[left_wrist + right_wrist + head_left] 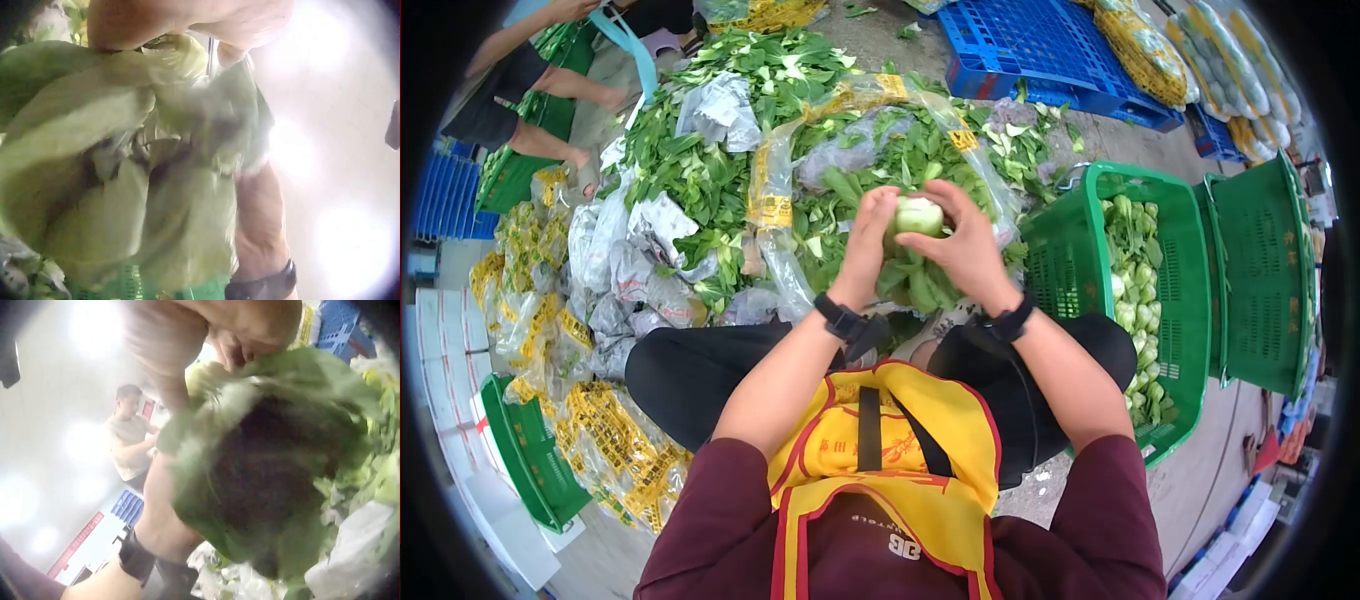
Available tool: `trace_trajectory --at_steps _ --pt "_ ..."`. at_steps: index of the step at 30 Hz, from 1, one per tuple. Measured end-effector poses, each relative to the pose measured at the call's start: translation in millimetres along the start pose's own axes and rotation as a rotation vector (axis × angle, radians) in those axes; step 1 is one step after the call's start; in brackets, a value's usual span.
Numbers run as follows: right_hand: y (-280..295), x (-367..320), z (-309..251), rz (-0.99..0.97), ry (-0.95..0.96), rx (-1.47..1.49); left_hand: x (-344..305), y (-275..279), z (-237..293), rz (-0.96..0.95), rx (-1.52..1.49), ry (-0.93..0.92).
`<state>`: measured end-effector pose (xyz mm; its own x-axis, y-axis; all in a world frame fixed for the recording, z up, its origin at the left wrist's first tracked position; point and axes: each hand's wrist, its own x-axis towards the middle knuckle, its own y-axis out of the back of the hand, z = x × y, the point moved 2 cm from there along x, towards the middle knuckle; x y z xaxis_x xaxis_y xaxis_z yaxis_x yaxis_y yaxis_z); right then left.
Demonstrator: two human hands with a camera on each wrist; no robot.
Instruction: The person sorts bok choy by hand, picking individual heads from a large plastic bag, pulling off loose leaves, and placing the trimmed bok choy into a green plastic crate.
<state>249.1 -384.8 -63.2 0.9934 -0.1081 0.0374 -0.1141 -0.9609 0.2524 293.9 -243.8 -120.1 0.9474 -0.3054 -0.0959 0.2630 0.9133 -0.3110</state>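
A head of bok choy [919, 217] is held up in front of the person, its pale base uppermost and its leaves hanging down. My left hand [868, 240] grips it from the left side, and my right hand [966, 248] curves round it from the right with thumb and fingers. Broad green leaves [119, 187] fill much of the left wrist view. In the right wrist view the same leafy head [275, 456] hangs below the fingers, dark and blurred. Loose leaves [710, 170] are heaped under and beyond the hands.
A green crate [1090, 190] holding several bok choy stands at the right, with stacked green crates [1265, 270] beyond. Clear plastic with yellow tape [775, 205] lies among the leaves. Yellow-printed bags [615, 440] lie left, a blue pallet [1030, 60] behind. Another person's legs [550, 140] are at upper left.
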Motion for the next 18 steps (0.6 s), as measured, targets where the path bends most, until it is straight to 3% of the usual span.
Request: trace_trajectory --at_steps 2,4,5,6,7,9,10,12,13,14,15,16,18 --pt "-9.9 -7.4 -9.6 0.062 0.125 -0.232 -5.9 -6.7 -2.4 0.012 -0.134 0.006" --pt "-19.5 -11.0 4.1 0.083 0.263 -0.221 -2.8 -23.4 1.9 -0.01 -0.246 -0.029" --pt "-18.2 -11.3 3.3 0.027 0.166 -0.133 -2.1 -26.0 13.0 -0.039 -0.219 -0.07" --pt "-16.9 -12.0 -1.0 -0.035 -0.011 0.192 -2.2 -29.8 20.8 -0.043 -0.239 -0.038" --pt "-9.7 -10.7 -6.3 -0.08 -0.077 0.136 1.4 -32.5 26.2 -0.033 -0.25 -0.011" --pt "14.0 -8.0 -28.1 -0.158 -0.04 0.122 16.2 -41.3 32.4 -0.105 -0.19 -0.193" --pt "33.0 -6.8 -44.3 -0.129 -0.037 0.125 22.0 -53.0 40.9 -0.154 -0.266 -0.148" --pt "76.8 -6.9 -79.1 -0.106 0.166 0.141 21.0 -105.7 74.0 -0.053 -0.394 -0.127" --pt "103.7 -4.1 -86.3 -0.072 0.289 0.157 12.6 -134.7 98.8 -0.21 -0.264 -0.212" --pt "136.1 -6.1 -95.5 -0.048 0.311 0.209 10.3 -159.9 116.2 -0.354 -0.329 -0.199" --pt "172.2 -14.9 -105.8 -0.095 0.229 0.262 10.5 -178.5 123.4 -0.491 -0.398 -0.188" --pt "210.7 -26.2 -110.6 -0.084 0.174 0.161 15.4 -180.2 117.9 -0.495 -0.392 -0.181" --pt "261.4 -38.6 -101.8 -0.011 0.277 0.001 39.6 -164.0 101.6 -0.581 -0.009 -0.219"
